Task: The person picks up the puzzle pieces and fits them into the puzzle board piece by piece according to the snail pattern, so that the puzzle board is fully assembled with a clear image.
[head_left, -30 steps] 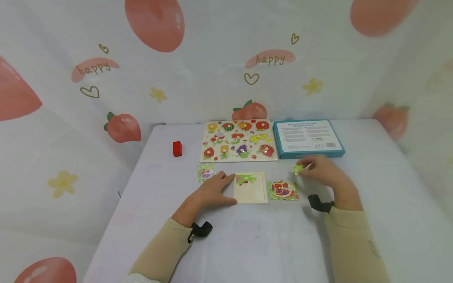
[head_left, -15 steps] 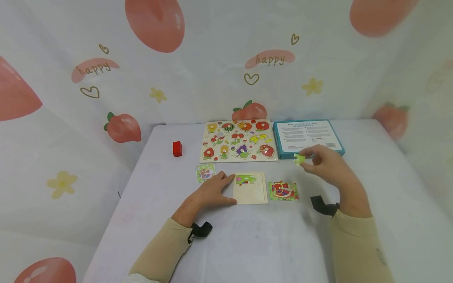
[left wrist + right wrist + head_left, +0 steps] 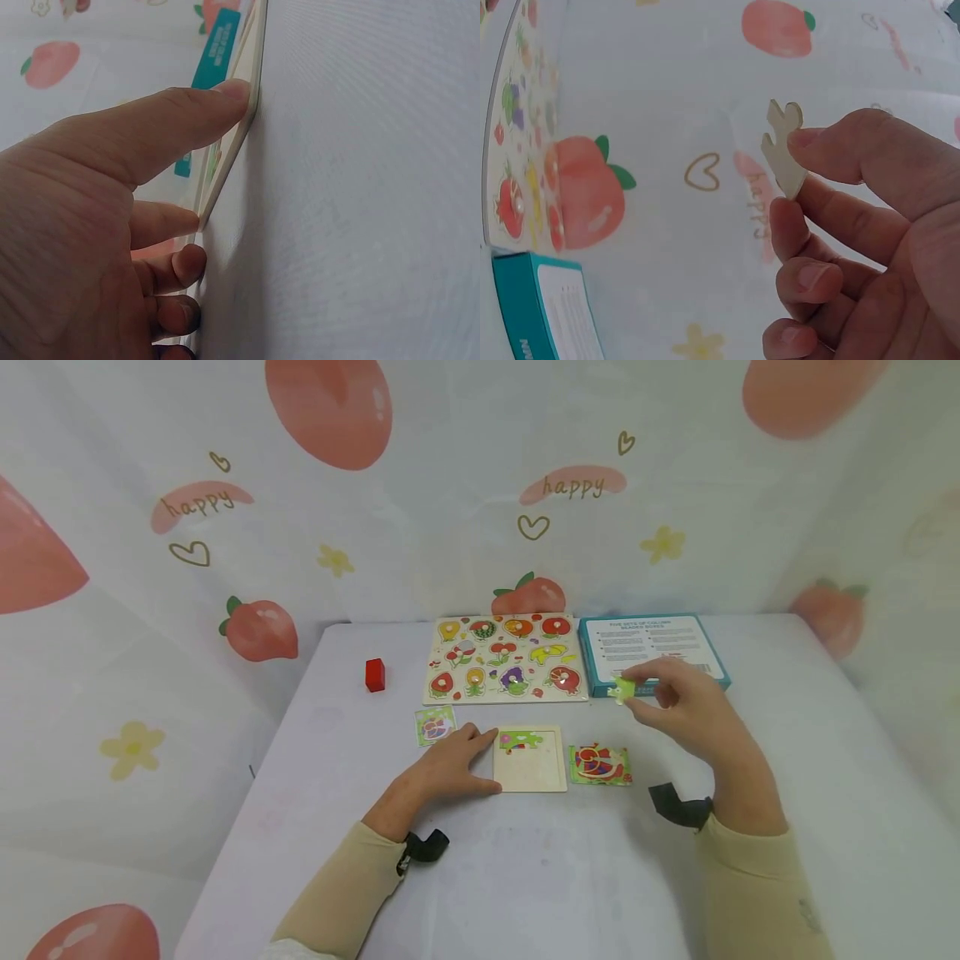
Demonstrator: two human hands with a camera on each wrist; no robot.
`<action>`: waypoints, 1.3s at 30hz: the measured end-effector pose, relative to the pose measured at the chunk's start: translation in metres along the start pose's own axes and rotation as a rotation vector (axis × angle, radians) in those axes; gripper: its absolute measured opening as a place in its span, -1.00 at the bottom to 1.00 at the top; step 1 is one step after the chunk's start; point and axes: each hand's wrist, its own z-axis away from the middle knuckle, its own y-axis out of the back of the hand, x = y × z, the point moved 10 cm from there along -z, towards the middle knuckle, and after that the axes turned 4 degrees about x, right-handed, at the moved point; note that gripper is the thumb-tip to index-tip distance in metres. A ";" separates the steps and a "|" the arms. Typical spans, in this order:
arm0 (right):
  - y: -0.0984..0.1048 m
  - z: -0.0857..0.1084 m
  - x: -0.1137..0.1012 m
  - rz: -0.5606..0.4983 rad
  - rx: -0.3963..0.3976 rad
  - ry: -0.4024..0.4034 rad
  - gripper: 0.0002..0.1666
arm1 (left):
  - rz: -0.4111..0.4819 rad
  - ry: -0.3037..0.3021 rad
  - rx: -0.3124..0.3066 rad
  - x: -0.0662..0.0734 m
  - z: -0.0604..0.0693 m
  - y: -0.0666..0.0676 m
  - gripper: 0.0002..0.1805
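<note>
My right hand (image 3: 678,702) is raised over the table, pinching a small green jigsaw piece (image 3: 622,691) between thumb and fingers. The right wrist view shows the piece's pale, plain back. My left hand (image 3: 446,764) rests at the left side of a square wooden puzzle tray (image 3: 531,775), its extended thumb and index finger touching two corners. Inside the tray's top left lies a green puzzle piece (image 3: 517,740) with a pink spot. Right of the tray are several jigsaw pieces (image 3: 600,764) with a red and blue snail-like picture, lying together.
Beyond my left hand lies a small picture card (image 3: 435,725). A red block (image 3: 376,676) stands farther left. Along the back are a fruit knob-puzzle board (image 3: 495,672) and a teal-edged box (image 3: 652,647). Behind the table hangs a printed cloth (image 3: 435,527).
My right hand has lifted the green jigsaw piece upward from near the table, then moved it slightly left and turned it. The left hand and the tray stay put.
</note>
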 end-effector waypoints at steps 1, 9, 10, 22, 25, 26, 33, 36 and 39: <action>-0.001 0.000 -0.003 -0.004 0.006 0.011 -0.60 | 0.002 0.004 -0.002 -0.001 0.000 0.000 0.02; -0.015 -0.003 -0.014 -0.038 0.008 0.039 -0.56 | 0.007 0.005 -0.004 -0.002 0.001 0.000 0.01; -0.017 -0.004 -0.015 -0.044 0.005 0.040 -0.57 | 0.002 0.004 -0.002 -0.002 0.001 0.000 0.02; -0.047 -0.009 -0.023 -0.041 -0.065 0.027 -0.60 | 0.015 -0.023 0.019 0.002 0.002 0.003 0.01; -0.055 -0.010 -0.025 -0.026 -0.090 0.024 -0.60 | 0.013 -0.022 0.018 0.002 0.001 0.003 0.01; -0.057 -0.010 -0.025 -0.025 -0.098 0.021 -0.59 | 0.010 -0.021 0.018 0.002 0.001 0.002 0.01; -0.076 -0.013 -0.020 -0.026 -0.140 0.006 -0.58 | -0.007 -0.012 0.016 0.001 0.000 0.002 0.01; -0.087 -0.015 -0.015 -0.015 -0.164 -0.012 -0.57 | -0.007 -0.016 0.017 0.002 0.000 0.002 0.01; -0.098 -0.016 -0.009 -0.001 -0.201 -0.044 -0.56 | -0.002 -0.015 0.017 0.002 0.000 0.001 0.02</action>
